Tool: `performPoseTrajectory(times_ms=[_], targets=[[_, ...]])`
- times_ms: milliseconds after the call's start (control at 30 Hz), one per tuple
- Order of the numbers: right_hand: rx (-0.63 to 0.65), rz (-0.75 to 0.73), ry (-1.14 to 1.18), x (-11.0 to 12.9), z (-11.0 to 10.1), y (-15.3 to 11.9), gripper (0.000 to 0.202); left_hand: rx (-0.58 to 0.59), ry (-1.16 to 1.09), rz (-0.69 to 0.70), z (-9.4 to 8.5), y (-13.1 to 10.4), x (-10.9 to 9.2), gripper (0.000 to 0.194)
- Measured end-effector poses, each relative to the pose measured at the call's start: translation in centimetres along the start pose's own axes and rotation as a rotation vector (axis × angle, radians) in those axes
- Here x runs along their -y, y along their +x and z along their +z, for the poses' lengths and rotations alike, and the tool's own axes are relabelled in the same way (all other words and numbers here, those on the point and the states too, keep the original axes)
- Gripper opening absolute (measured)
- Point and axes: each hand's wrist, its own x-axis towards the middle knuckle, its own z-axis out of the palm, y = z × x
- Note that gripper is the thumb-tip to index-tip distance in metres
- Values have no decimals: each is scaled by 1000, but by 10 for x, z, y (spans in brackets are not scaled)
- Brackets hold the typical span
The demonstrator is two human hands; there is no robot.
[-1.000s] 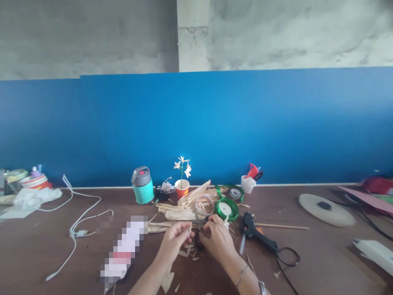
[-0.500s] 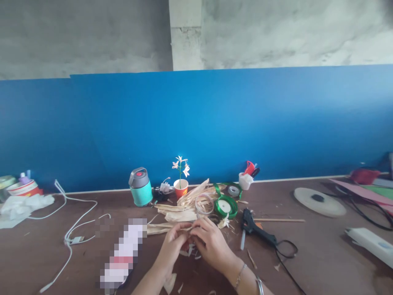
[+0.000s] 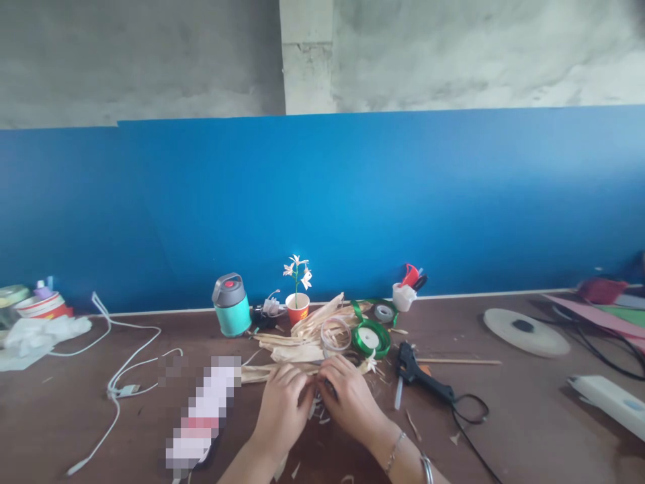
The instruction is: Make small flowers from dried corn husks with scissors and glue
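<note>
Hidden fingertips, masked panel, cropped edges
I can't make out what sits between the left hand and the right hand; their curled fingers cover it from my camera. Pixel blocks mask the pale oblong object. My view's right edge cuts off the white device and pink sheet, the left edge crops the jar, and the red item is blurred.

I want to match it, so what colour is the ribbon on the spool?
The ribbon is green, clearest in the head view.
</note>
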Motion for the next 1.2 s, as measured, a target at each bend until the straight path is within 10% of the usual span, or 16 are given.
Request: performPoseTrajectory(times_ms=[933,1200], targets=[[-208,165,-100,4,2,1,17,-220,209,-220,2,-1,-4,17],[-73,130,-30,-3,4,-1,12,-161,50,-35,-2,-1,0,26]])
